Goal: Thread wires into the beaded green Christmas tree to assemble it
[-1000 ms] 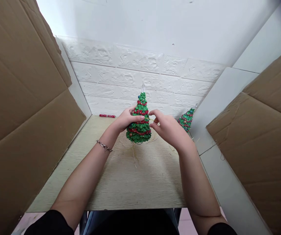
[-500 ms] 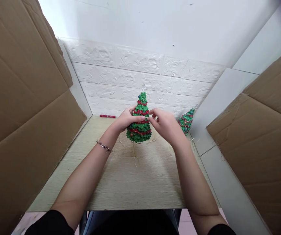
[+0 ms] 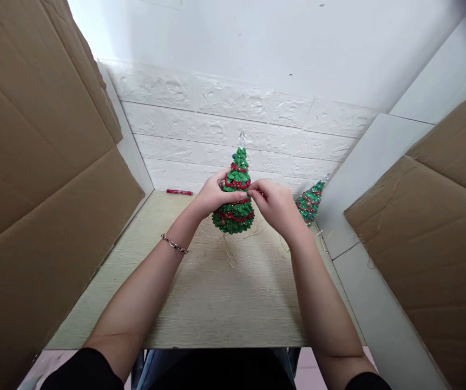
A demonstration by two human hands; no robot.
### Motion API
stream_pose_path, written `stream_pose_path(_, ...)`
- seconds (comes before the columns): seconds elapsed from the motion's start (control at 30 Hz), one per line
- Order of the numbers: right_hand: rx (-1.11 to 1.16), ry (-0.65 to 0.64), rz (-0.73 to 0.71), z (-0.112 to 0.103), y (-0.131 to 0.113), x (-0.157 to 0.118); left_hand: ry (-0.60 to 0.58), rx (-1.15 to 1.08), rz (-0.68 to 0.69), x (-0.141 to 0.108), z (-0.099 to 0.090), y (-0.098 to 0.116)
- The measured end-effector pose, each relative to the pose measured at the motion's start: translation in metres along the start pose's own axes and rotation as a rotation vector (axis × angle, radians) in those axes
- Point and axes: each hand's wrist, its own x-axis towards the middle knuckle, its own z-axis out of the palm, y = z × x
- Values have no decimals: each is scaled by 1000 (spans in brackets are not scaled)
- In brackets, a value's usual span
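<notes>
A small green ornamental Christmas tree (image 3: pixel 233 210) with red garlands, coloured baubles and a clear pointed top stands upright over the middle of the table. My left hand (image 3: pixel 213 196) is wrapped around its left side, the thumb lying across the front. My right hand (image 3: pixel 272 201) pinches thumb and forefinger together against the tree's right side, near the left thumb tip. The thin pale string between those right fingers is mostly hidden now. Pale loose strands (image 3: pixel 228 250) show below and beside the tree's base.
A second decorated tree (image 3: pixel 309 202) stands at the back right, with pale strands (image 3: pixel 321 238) beside it. A red stick-like object (image 3: pixel 179 192) lies by the back wall. Cardboard sheets (image 3: pixel 54 162) on the left and cardboard (image 3: pixel 431 216) on the right flank the wooden table (image 3: pixel 224 309).
The held tree and both hands have shifted slightly right and up in view. My right fingers have come in against the tree, and the pale string between them has dropped out of sight.
</notes>
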Motion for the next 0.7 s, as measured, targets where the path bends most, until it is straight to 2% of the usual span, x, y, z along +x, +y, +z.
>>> stream_pose_path(0.1, 28, 35, -17, 4, 2, -2, 17, -4, 10, 0, -1, -1)
stream_pose_path(0.3, 23, 124, -10, -10, 12, -7, 48, -3, -22, -1, -4, -1)
stream_pose_path(0.4, 5, 108, 27, -9, 11, -5, 35, 3, -11, 0, -4, -2)
stream_pose_path(0.6, -15, 5, 29, 8, -1, -1, 16, 46, 32, 3, -4, -7)
stream_pose_path(0.7, 3, 42, 8, 6, 1, -3, 16, 48, 30, 2, -5, -5)
